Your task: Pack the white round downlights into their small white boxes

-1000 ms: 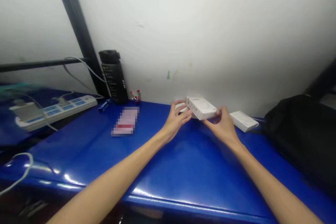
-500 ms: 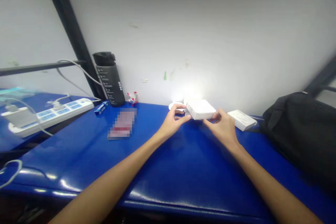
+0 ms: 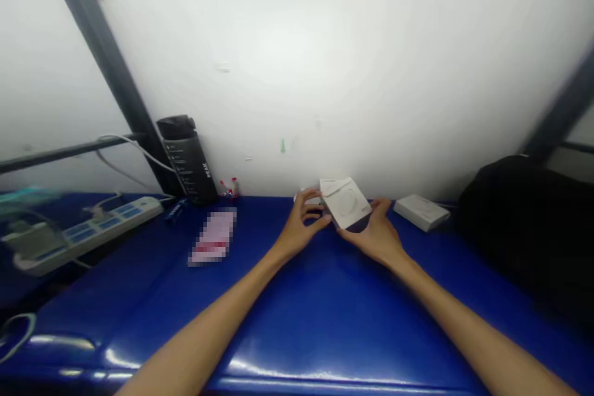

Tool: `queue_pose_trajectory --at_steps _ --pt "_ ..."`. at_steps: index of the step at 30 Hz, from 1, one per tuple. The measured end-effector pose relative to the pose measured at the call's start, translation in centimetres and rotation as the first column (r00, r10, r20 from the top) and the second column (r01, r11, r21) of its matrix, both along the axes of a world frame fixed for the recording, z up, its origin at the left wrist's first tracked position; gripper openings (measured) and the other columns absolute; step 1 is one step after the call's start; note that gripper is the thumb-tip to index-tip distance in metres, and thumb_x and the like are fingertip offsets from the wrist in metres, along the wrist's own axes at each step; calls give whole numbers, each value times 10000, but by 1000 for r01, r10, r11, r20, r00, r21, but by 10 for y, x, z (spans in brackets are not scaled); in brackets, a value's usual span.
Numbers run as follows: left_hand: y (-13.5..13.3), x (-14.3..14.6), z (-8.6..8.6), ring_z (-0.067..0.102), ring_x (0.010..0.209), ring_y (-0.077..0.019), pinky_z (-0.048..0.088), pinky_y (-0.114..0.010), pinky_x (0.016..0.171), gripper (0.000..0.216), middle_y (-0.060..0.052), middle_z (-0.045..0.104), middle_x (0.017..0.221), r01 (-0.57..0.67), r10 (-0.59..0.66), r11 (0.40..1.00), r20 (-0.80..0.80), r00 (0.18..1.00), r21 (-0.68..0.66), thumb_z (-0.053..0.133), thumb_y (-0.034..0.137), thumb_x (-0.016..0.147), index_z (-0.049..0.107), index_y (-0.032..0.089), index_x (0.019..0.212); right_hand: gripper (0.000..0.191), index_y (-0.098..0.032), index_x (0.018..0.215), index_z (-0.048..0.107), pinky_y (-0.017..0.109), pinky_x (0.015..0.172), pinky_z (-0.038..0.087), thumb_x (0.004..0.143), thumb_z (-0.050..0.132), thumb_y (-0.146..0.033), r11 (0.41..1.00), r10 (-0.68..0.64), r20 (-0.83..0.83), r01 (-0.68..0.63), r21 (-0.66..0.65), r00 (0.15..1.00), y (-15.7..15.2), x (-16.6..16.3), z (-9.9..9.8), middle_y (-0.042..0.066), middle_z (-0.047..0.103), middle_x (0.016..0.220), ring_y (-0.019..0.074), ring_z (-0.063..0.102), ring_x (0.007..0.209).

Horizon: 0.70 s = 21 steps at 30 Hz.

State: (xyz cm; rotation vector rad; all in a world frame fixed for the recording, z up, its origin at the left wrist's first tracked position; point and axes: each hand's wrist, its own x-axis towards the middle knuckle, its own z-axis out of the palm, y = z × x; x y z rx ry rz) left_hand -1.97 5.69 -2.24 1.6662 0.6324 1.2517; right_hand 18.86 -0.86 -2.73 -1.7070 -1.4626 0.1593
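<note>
A small white box (image 3: 346,203) with a faint ring-shaped picture on its top is held between my two hands, tilted so that this face shows. My right hand (image 3: 378,235) grips its right side and near corner, thumb along the front edge. At the left edge, my left hand (image 3: 301,223) has its fingers and thumb curved against the box. Behind the left fingers is a white object (image 3: 304,193), mostly hidden. To the right of my right hand, a second white box (image 3: 422,211) lies flat on the blue table (image 3: 297,309).
At the left stand a black bottle (image 3: 189,164) and a white power strip (image 3: 111,229) with cables. A blurred-out pink rectangle (image 3: 214,236), a small blue pack (image 3: 175,210) and a red-and-white wrapper (image 3: 229,188) lie nearby. A black bag (image 3: 524,235) fills the right side.
The box between my hands has been tilted and turned, so its printed top now faces me. The view has shifted slightly upward, and the wall looks brighter.
</note>
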Motion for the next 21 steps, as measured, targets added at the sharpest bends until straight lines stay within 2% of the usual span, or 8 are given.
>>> queue_pose_trajectory --at_steps 4,6,9,11,15,19,21 --pt "-2 -1 5 686 1014 -180 533 -313 881 553 -109 697 1249 12 -11 1000 -51 999 18 802 423 848 602 203 1315 1095 -202 1494 235 584 891 584 613 833 -456 998 63 61 -62 -21 996 0 3 -4 217 658 1281 434 705 1145" --pt "-4 0 7 677 942 -166 522 -287 824 477 -90 714 1160 -14 18 999 -90 996 42 792 416 853 658 192 1253 1054 -205 1475 280 602 984 558 590 824 -384 993 113 69 -115 12 991 -1 4 -4 223 585 1372 433 631 1264" --pt "-9 1 9 643 884 -148 507 -265 776 422 -70 699 1120 -98 105 993 -121 987 63 789 394 848 694 192 1206 925 -228 1378 365 590 1034 550 574 813 -316 976 194 51 -198 90 980 -2 2 -2 176 538 1361 408 583 1288" --pt "-11 2 10 638 904 -157 506 -264 773 402 -71 692 1134 -119 123 992 -109 986 38 772 386 855 692 194 1199 907 -238 1356 368 593 1007 566 567 812 -289 968 217 41 -221 124 975 -3 0 0 148 531 1312 397 590 1244" --pt "-14 3 8 645 941 -177 531 -267 759 418 -70 661 1194 -33 31 999 -60 998 -20 723 310 870 643 214 1268 945 -230 1371 343 582 1014 562 546 803 -244 960 252 43 -255 112 967 -5 0 3 137 508 1288 394 582 1229" --pt "-18 4 5 619 961 -186 544 -271 741 447 -69 619 1239 -24 25 1000 -115 993 9 657 274 910 615 250 1354 934 -206 1380 332 574 1050 537 559 773 -271 953 295 28 -296 63 955 -6 3 4 151 494 1317 399 563 1264" --pt "-21 4 4 606 1014 -205 556 -295 783 459 -78 597 1299 -32 37 999 -163 986 36 630 291 942 604 272 1399 944 -205 1395 329 575 1056 531 564 771 -273 951 304 15 -305 57 952 -6 4 5 157 500 1330 398 562 1273"
